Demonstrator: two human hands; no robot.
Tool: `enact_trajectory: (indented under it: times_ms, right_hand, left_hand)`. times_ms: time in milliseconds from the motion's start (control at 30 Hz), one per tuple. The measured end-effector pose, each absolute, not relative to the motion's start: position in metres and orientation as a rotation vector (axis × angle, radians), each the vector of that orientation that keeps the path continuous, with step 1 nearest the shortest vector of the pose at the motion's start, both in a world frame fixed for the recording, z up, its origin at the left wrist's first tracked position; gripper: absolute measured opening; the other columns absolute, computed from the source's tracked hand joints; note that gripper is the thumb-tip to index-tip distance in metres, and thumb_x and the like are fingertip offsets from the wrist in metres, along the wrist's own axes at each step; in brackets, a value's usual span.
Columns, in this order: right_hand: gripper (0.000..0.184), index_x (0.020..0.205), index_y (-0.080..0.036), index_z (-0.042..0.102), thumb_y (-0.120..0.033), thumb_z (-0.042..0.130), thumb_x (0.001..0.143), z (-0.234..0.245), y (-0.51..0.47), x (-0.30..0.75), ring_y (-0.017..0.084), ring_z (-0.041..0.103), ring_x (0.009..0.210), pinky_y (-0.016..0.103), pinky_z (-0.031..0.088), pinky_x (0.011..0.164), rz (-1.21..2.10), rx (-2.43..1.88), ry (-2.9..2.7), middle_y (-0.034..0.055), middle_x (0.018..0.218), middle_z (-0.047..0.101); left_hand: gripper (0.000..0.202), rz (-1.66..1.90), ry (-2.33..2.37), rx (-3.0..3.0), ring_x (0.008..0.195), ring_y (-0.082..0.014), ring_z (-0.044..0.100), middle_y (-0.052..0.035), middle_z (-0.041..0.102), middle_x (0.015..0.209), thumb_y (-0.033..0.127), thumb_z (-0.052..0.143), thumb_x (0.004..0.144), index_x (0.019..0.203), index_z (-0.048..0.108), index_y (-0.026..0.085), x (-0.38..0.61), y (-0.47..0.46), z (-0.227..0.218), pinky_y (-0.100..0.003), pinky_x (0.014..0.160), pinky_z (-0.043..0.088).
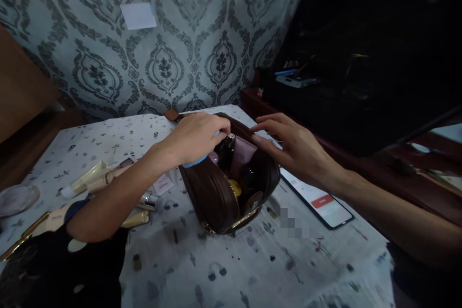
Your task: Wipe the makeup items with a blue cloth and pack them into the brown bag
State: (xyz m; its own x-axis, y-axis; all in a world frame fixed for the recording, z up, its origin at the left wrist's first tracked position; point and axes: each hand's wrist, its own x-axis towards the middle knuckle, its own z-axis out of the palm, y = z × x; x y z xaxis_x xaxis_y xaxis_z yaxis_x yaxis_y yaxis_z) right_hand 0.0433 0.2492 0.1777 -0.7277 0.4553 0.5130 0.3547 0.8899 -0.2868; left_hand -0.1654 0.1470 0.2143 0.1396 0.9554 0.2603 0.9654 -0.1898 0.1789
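Brown bag [212, 187]: opened, placed on the patterned cloth [173, 264]; a pink item [242, 154] and a yellow item [235, 187] are seen inside.
Left hand [198, 135]: held over the bag's opening, fingers bent; a blue thing [195, 161] is partly covered, whether clamped cannot be told.
Right hand [292, 147]: fingers kept apart, at the bag's right rim.
Phone [335, 211]: laid beside the bag, partly under the right forearm.

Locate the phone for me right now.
In the head view, the phone lies screen-up on the printed cloth, just right of the open brown bag, partly hidden by the right hand.
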Motion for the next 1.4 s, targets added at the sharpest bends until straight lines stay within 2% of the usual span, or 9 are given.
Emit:
enact_trajectory:
  times_ms: [400,533,633,800,967,1067,1133,1300,1400]
  right_hand:
    - [0.027,0.092,-0.021,0.069,-0.041,0.052,0.098,0.167,0.24,0.048,0.026,0.064,0.103,0.042,0.057,0.083,0.268,-0.553,-2.424,0.0131,0.121,0.061]
    - [0.033,0.11,-0.02,0.067,-0.048,0.056,0.095,0.161,0.237,0.053,0.03,0.061,0.114,0.047,0.055,0.092,0.223,-0.511,-2.474,0.0157,0.127,0.058]
    - [0.052,0.13,-0.02,0.058,-0.05,0.065,0.089,0.155,0.236,0.056,0.035,0.056,0.124,0.052,0.052,0.099,0.231,-0.486,-2.52,0.0174,0.136,0.052]
    - [0.06,0.14,-0.024,0.051,-0.048,0.068,0.087,0.154,0.232,0.061,0.035,0.055,0.126,0.053,0.053,0.1,0.309,-0.496,-2.537,0.0147,0.14,0.051]
    - [0.029,0.122,-0.03,0.064,-0.035,0.062,0.094,0.153,0.216,0.073,0.032,0.062,0.115,0.05,0.057,0.092,0.137,-0.41,-2.4,0.0102,0.127,0.063]
    - [0.019,0.112,-0.022,0.065,-0.021,0.06,0.094,0.147,0.206,0.085,0.022,0.068,0.097,0.037,0.061,0.079,0.007,-0.137,-2.481,0.0097,0.11,0.068]
    - [0.013,0.107,-0.017,0.063,-0.018,0.055,0.096,0.144,0.202,0.094,0.018,0.069,0.094,0.031,0.061,0.077,0.015,-0.079,-2.596,0.0112,0.114,0.066]
    - [0.011,0.099,-0.018,0.062,-0.02,0.051,0.098,0.144,0.2,0.11,0.016,0.066,0.091,0.03,0.06,0.078,0.046,-0.087,-2.769,0.0101,0.12,0.063]
    - [0.017,0.106,-0.019,0.063,-0.02,0.047,0.1,0.143,0.202,0.111,0.016,0.066,0.086,0.031,0.059,0.072,0.042,-0.07,-2.806,0.0081,0.113,0.066]
  left_hand:
    - [0.02,-0.26,-1.937,-2.371,0.087,-0.0206,0.066,-0.0044,0.072,0.091,0.022,0.051,0.095,0.092,0.071,0.019,-0.15,0.154,0.207,-0.029,0.072,0.045]
    - [0.019,-0.257,-1.962,-2.364,0.093,-0.0222,0.066,-0.0054,0.072,0.099,0.022,0.051,0.095,0.096,0.07,0.018,-0.152,0.159,0.201,-0.031,0.076,0.046]
    - [0.016,-0.272,-1.957,-2.372,0.096,-0.0229,0.065,-0.0058,0.072,0.102,0.022,0.054,0.094,0.099,0.069,0.018,-0.152,0.163,0.199,-0.032,0.081,0.047]
    - [0.02,-0.402,-1.93,-2.407,0.092,-0.0235,0.066,-0.0044,0.07,0.088,0.022,0.052,0.093,0.09,0.071,0.019,-0.146,0.153,0.202,-0.033,0.08,0.05]
    - [0.028,-0.539,-1.866,-2.541,0.096,-0.0271,0.069,-0.0069,0.073,0.091,0.027,0.046,0.096,0.099,0.074,0.026,-0.131,0.102,0.19,-0.037,0.077,0.057]
    - [0.029,-0.59,-1.652,-2.623,0.106,-0.0283,0.068,-0.0078,0.075,0.1,0.024,0.047,0.095,0.108,0.073,0.027,-0.125,0.074,0.17,-0.034,0.07,0.061]
    - [0.028,-0.664,-1.621,-2.577,0.108,-0.0261,0.068,-0.0065,0.074,0.105,0.023,0.048,0.095,0.11,0.072,0.027,-0.122,0.064,0.156,-0.03,0.065,0.062]
    - [0.017,-0.849,-1.798,-2.313,0.076,-0.0128,0.071,-0.003,0.072,0.105,0.032,0.055,0.096,0.099,0.07,0.024,-0.117,0.059,0.134,-0.017,0.053,0.057]
    - [0.012,-0.905,-1.675,-2.271,0.084,-0.0145,0.072,0.0,0.072,0.099,0.027,0.059,0.093,0.097,0.07,0.026,-0.119,0.059,0.129,-0.016,0.052,0.056]
